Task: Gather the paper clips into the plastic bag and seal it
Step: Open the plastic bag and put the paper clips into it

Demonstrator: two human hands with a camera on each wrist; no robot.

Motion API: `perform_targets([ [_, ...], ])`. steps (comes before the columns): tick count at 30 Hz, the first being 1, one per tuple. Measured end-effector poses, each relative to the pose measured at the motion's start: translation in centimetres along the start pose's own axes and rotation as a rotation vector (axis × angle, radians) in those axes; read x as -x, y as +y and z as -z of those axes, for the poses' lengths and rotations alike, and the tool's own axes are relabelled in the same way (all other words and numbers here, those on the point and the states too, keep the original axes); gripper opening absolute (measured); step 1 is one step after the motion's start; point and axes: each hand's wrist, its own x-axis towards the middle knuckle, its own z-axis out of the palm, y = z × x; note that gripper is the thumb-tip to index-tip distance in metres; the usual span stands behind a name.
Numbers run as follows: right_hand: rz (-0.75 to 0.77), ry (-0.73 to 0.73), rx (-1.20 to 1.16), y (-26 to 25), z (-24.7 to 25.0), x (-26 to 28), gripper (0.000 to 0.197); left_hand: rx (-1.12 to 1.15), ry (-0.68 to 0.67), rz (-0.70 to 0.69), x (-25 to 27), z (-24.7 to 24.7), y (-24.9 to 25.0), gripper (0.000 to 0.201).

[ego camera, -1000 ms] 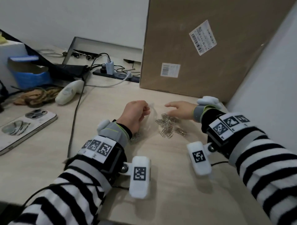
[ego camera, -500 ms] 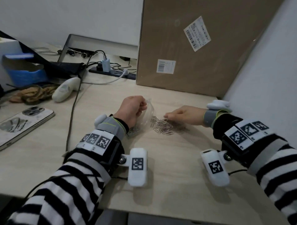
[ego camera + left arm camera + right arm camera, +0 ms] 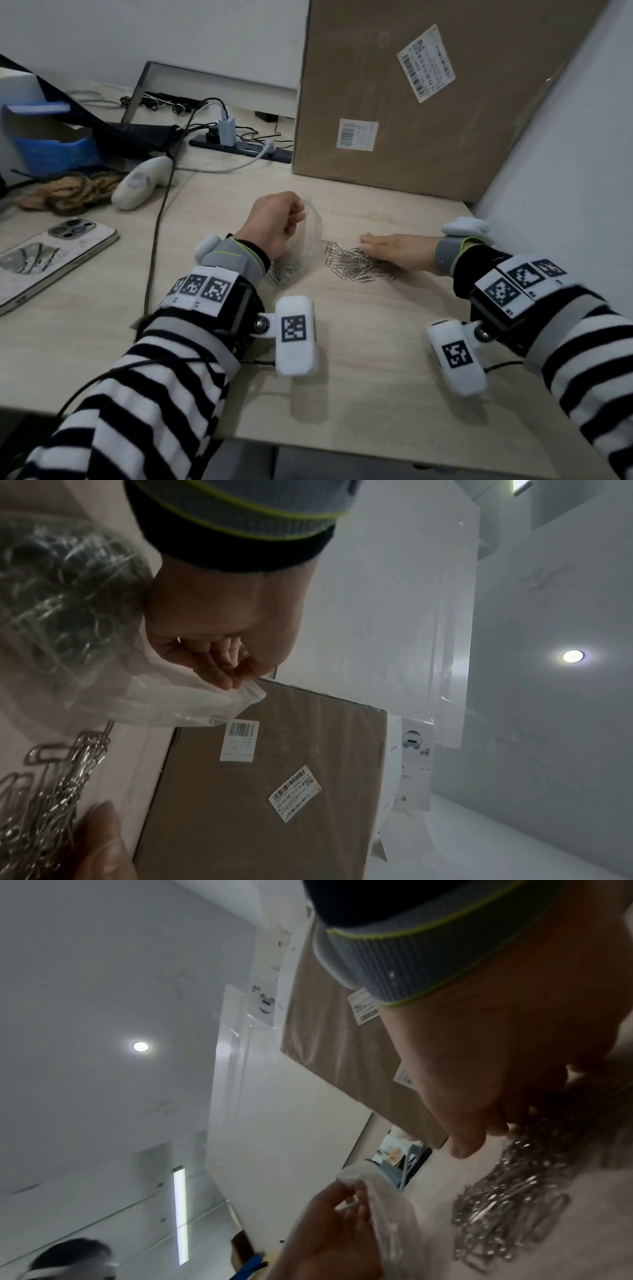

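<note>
A clear plastic bag (image 3: 310, 236) stands on the light wooden table (image 3: 359, 342), with several paper clips (image 3: 284, 272) in its bottom. My left hand (image 3: 291, 219) pinches the bag's top edge, as the left wrist view shows for the hand (image 3: 226, 669) and the bag (image 3: 154, 699). A pile of loose silver paper clips (image 3: 352, 263) lies just right of the bag. My right hand (image 3: 376, 241) lies flat, palm down, on the right side of that pile. In the right wrist view its fingers (image 3: 469, 1139) lie over the clips (image 3: 507, 1204), facing the bag (image 3: 387, 1218).
A large cardboard box (image 3: 428, 102) stands upright behind the hands, and a white wall (image 3: 565, 171) closes the right side. To the left lie a phone (image 3: 51, 253), a white handheld device (image 3: 140, 185), a dark cable (image 3: 157, 222) and a power strip (image 3: 239, 150).
My right hand has flattened onto the loose clips, and the pile has drawn into a tighter heap beside the bag. The left hand keeps its hold on the bag.
</note>
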Motion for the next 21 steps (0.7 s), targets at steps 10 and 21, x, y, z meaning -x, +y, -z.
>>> perform_targets([
  [10, 0.096, -0.065, 0.187, -5.8, -0.9, -1.4, 0.059, 0.032, 0.017, 0.023, 0.3, 0.3, 0.4, 0.024],
  [21, 0.134, 0.179, -0.278, -1.6, -1.2, 3.1, 0.049, -0.112, -0.151, 0.024, 1.4, -0.8, 0.3, 0.017],
])
